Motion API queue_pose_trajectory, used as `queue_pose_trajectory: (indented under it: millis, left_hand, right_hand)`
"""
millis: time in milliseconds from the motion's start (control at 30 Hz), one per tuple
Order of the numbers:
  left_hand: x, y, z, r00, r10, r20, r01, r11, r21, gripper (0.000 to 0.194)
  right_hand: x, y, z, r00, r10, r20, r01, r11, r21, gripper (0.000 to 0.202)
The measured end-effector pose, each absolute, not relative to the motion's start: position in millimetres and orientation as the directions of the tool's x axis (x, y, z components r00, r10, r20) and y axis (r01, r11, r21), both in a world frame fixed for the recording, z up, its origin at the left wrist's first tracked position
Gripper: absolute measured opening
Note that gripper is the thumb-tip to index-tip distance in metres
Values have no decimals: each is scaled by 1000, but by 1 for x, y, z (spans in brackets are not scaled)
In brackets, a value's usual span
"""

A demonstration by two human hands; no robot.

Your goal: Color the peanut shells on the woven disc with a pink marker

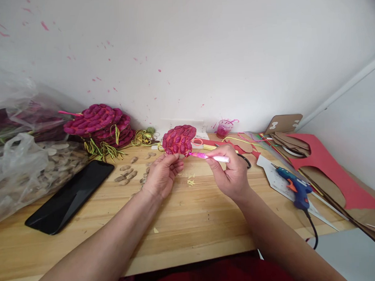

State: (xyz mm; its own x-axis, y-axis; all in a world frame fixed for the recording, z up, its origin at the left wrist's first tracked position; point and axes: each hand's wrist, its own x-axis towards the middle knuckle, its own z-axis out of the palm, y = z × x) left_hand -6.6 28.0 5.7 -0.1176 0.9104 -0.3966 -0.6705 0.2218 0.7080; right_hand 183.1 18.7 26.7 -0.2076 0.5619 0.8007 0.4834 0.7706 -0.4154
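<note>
The left hand grips a magenta disc of painted shell pieces by its lower edge, held up above the wooden tabletop. At three o'clock of it, the right hand pinches a white-handled, pink-stained brush — tip touching the disc's rim. A blue glue gun lies further right — a black phone at nine o'clock.

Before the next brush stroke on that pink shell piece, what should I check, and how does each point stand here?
1. Left hand grips the shell piece at its lower edge: ok.
2. Right hand holds the brush: ok.
3. Brush tip meets the piece's lower right edge: ok.
4. Paint left on the bristles: cannot tell.
5. Paint cup stands upright by the wall: ok.
6. Phone lies apart from the painting: ok.
</note>
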Motion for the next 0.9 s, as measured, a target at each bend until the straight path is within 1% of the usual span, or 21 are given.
queue_pose_trajectory:
  millis: [100, 300, 467, 600, 767, 900]
  left_hand:
    - [-7, 28, 4, -130, 922, -365, -656, 196, 729, 15]
    - [-7, 26, -1, -164, 960, -225, -593, 86, 801, 37]
    - [-8, 25, -3, -178, 971, -161, -567, 33, 823, 42]
    - [-8, 26, -2, -179, 970, -163, -567, 33, 823, 43]
    - [-7, 26, 0, -172, 955, -242, -601, 93, 794, 43]
    - [-7, 26, 0, -180, 962, -206, -580, 66, 812, 42]
  right_hand:
    - [184, 19, 26, -196, 584, 787, 484, 756, -440, 6]
    - [184, 19, 26, -197, 582, 789, 470, 762, -445, 6]
    - [184, 19, 25, -196, 583, 789, 480, 758, -441, 7]
    - [184, 19, 26, -193, 583, 789, 469, 761, -448, 6]
    - [184, 20, 26, -197, 582, 789, 474, 760, -443, 7]
    - [184, 19, 26, -189, 579, 793, 458, 766, -451, 7]
